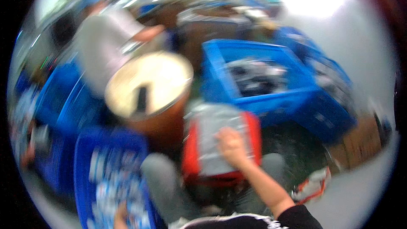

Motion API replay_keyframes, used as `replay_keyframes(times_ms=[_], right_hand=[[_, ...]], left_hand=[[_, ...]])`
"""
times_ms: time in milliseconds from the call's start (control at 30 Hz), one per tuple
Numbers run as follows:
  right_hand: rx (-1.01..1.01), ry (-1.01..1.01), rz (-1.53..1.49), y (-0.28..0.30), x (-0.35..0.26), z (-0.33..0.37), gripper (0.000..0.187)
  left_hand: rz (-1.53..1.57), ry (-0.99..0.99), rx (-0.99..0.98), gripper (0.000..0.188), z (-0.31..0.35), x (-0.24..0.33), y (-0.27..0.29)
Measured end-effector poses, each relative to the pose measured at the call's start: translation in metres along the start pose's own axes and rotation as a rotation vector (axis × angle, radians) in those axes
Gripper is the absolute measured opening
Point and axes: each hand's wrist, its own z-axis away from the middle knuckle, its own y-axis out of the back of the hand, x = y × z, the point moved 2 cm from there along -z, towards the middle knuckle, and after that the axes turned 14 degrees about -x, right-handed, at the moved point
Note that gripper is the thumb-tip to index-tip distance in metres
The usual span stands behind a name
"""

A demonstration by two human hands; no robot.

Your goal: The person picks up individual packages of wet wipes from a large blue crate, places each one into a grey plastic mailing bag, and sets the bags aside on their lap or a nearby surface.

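Observation:
My right hand [231, 145] is over the grey top of a red box-like stand [191, 154] between my knees. Its fingers look curled together, and anything in them is too blurred to make out. Low on the left, my left hand [121, 215] reaches into a blue bin [80, 174], among many small white and light-blue packets [121, 186]. The fingers of that hand are smeared and partly cut off by the lower edge, so its grip does not show.
A round drum with a pale lid [163, 74] stands ahead, a dark flat object [142, 99] on it. Right of it, a blue crate [271, 106] holds dark and grey items. A cardboard box [358, 144] and an orange-white bag [313, 184] lie right. A person [99, 42] works far left.

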Motion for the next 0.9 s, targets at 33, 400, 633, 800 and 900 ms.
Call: replay_keyframes(times_ms=[33,400,633,800,900], right_hand=[[0.045,0.034,-0.188,-0.005,-0.005,-0.016,0.031],[-0.243,-0.055,-0.222,-0.004,0.018,-0.011,0.048],[-0.150,0.050,-0.291,-0.013,0.019,-0.014,0.047],[-0.364,0.010,-0.266,0.025,0.002,-0.021,0.046],[-0.243,0.306,-1.124,0.075,-0.045,-0.028,0.052]], left_hand=[[0.016,0.068,0.089,0.115,0.014,-0.001,0.008],[-0.083,0.181,0.574,0.095,0.072,0.097,0.056],[0.064,0.181,0.922,0.085,0.195,0.132,0.041],[0.240,0.182,1.029,0.093,0.282,0.206,0.116],[0.206,-0.675,1.053,0.100,0.278,0.216,0.188]])
